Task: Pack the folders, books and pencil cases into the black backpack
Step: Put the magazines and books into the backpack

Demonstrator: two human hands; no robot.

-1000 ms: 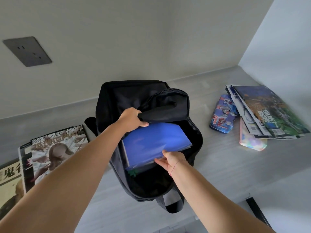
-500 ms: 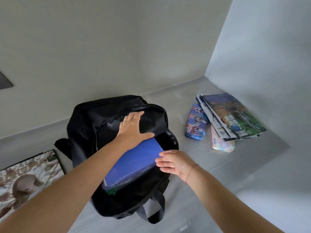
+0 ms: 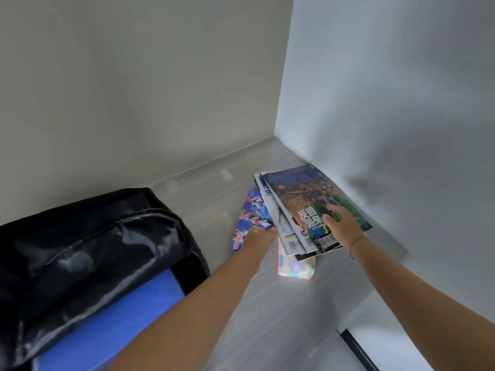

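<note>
The black backpack (image 3: pixel 93 236) lies open at the left, and a blue folder (image 3: pixel 120 317) sticks out of its mouth. In the right corner sits a stack of books (image 3: pixel 300 194) with colourful covers. A blue cartoon pencil case (image 3: pixel 251 210) lies against the stack's left edge. A pastel pencil case (image 3: pixel 294 269) pokes out from under its near edge. My right hand (image 3: pixel 341 223) rests flat on the top cover, fingers apart. My left hand (image 3: pixel 258 238) is at the stack's left edge, beside the blue pencil case. Its fingertips are hidden.
Everything lies on a grey desk (image 3: pixel 281 317) set in a corner. The back wall and the right wall (image 3: pixel 388 103) stand close behind the stack. A dark strip (image 3: pixel 356 349) runs along the desk's front edge at lower right.
Both hands have left the backpack and the blue folder and moved right to the stack of books. The view has swung right, so the books on the left are out of sight.
</note>
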